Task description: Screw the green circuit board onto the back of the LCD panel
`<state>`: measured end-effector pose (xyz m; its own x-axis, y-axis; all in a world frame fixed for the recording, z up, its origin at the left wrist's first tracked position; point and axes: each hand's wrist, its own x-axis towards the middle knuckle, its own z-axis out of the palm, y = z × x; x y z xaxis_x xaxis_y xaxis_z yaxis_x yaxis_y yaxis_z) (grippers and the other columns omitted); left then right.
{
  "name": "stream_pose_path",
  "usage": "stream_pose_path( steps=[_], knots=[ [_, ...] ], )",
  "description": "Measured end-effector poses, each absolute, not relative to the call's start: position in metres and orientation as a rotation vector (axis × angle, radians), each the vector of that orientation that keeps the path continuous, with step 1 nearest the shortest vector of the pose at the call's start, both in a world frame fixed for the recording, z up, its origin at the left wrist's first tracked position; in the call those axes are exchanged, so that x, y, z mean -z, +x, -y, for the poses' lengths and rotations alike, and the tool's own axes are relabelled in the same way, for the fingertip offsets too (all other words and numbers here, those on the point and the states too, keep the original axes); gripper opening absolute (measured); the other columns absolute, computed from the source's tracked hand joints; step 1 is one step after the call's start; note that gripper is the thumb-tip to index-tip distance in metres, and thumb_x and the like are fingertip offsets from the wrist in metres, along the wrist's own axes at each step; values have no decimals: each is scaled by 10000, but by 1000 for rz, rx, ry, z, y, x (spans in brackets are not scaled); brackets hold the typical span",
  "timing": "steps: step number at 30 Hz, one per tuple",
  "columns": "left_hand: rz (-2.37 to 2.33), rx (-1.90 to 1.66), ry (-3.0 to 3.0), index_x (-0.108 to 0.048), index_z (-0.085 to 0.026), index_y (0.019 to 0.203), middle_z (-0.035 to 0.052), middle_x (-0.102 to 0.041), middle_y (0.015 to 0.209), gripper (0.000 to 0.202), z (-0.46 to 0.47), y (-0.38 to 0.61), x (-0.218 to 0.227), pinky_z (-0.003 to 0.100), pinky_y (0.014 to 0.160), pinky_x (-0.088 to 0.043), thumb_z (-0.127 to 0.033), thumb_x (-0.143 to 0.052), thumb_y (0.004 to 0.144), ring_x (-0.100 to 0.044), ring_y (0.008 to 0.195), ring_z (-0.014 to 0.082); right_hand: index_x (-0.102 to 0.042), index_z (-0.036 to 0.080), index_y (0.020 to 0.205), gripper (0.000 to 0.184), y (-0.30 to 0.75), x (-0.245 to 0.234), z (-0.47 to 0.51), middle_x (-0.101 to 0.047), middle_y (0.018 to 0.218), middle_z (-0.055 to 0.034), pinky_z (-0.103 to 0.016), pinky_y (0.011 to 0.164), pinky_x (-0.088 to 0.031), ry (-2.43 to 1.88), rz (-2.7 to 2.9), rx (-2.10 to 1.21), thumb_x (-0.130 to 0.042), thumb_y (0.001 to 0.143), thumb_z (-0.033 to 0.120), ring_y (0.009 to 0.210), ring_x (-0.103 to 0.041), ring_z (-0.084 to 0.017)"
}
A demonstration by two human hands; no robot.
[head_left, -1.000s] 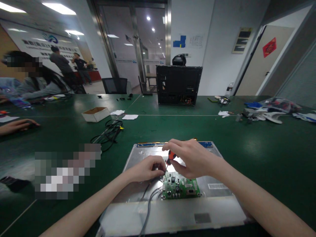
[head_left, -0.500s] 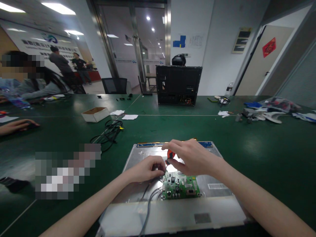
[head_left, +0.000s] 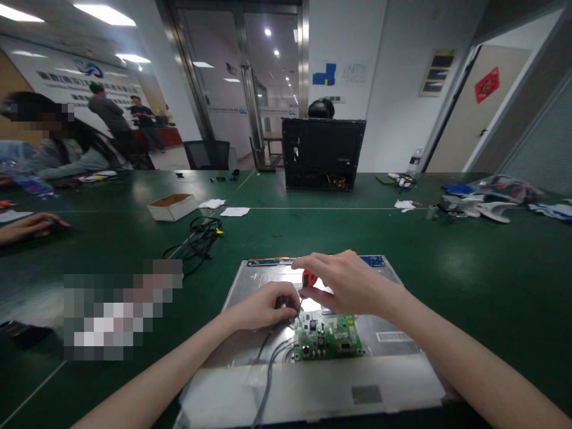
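A flat metal display panel [head_left: 388,375] lies back side up before me, with a green circuit board [head_left: 328,342] near its middle. My right hand [head_left: 346,283] is closed on the red and black handle of a screwdriver [head_left: 309,279], held upright, its thin shaft pointing down to the board's upper left corner. At that corner my left hand [head_left: 272,307] is pinched around the lower shaft end; what its fingertips grip is hidden. Grey cables [head_left: 269,375] run from the board's left side toward me. A blue circuit strip [head_left: 373,261] lines the panel's far edge.
Coiled black cables [head_left: 199,238] and an open white box [head_left: 173,207] sit left of the panel. A black monitor casing [head_left: 324,155] stands at the back. Mixed parts [head_left: 460,205] lie at right. A co-worker's hand [head_left: 36,227] rests at far left on the green table [head_left: 482,310].
My hands and the screwdriver stay almost in place, with only a slight shift of the right fingers on the handle. The person at left has moved their head a little.
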<state>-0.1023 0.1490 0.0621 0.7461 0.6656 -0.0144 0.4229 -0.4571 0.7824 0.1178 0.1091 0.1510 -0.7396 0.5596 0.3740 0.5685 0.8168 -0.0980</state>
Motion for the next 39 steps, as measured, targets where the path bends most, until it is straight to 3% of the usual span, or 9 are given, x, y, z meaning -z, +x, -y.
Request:
stream_pose_path(
  steps=[9,18,33,36,39],
  knots=[
    [-802,-380,2128,-628,-157,834,1,-619,766,73,-149,-102,-64,246,645,-429,-198,-621,773,-546,696,149,-490,161,1166,269,118,-151,-110,-647,972,-35,-247,494,-284,-827,2619,5,-476,926,284,626,-530,-112],
    [-774,-377,2106,-620,-162,857,-8,-623,765,82,-149,-102,-63,249,668,-442,-184,-619,778,-562,719,149,-465,128,1207,356,118,-154,-107,-641,1001,-71,-251,495,-298,-805,2621,-71,-462,856,189,616,-503,-111],
    [-809,-397,2148,-629,-166,817,-11,-615,752,57,-148,-102,-64,241,637,-418,-183,-630,762,-546,691,145,-518,167,1134,243,117,-151,-111,-668,940,-41,-250,504,-282,-845,2634,22,-483,946,317,640,-561,-117],
    [-812,-400,2151,-630,-163,806,-6,-620,748,55,-149,-102,-64,240,628,-414,-199,-633,765,-549,689,149,-493,184,1204,286,118,-150,-111,-672,947,-47,-253,514,-290,-821,2623,32,-459,955,320,673,-577,-126],
    [-812,-402,2147,-629,-163,818,-2,-639,772,61,-149,-102,-63,237,618,-412,-198,-625,768,-553,689,148,-422,198,1313,382,118,-151,-108,-651,1078,-77,-253,540,-330,-761,2620,0,-448,943,288,787,-599,-143]
  ],
)
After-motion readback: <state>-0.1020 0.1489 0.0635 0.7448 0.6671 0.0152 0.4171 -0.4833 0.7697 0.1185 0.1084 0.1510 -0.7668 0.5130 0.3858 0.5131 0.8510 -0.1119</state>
